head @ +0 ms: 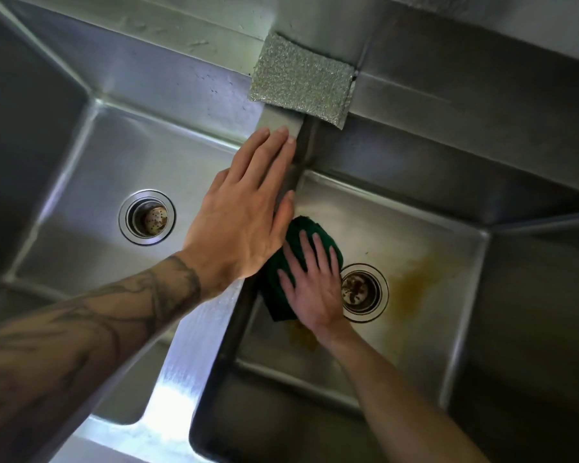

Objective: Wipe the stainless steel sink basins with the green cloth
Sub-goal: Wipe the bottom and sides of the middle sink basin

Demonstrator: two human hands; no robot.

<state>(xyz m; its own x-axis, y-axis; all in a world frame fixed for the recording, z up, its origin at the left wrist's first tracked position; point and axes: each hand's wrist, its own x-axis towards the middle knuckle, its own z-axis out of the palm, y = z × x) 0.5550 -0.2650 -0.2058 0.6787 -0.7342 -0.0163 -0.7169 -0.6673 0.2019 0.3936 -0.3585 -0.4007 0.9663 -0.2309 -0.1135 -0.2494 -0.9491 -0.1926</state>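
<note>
1. Head view: the right hand (315,289) lies flat, fingers spread, on the green cloth (301,230), pressing it to the floor of the right basin (415,225) just beside the drain (365,292); no fingers curl round it, which suits broad wiping pressure
2. The left hand (244,208) rests flat, fingers straight and holding nothing, on the divider (208,329) between the basins, probably as a brace for leaning in
3. A brownish stain (411,279) beyond the drain looks unwiped

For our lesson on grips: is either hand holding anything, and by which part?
Nothing is gripped. The right hand presses flat on top of the green cloth in the right basin; the left hand rests open on the divider.
</note>
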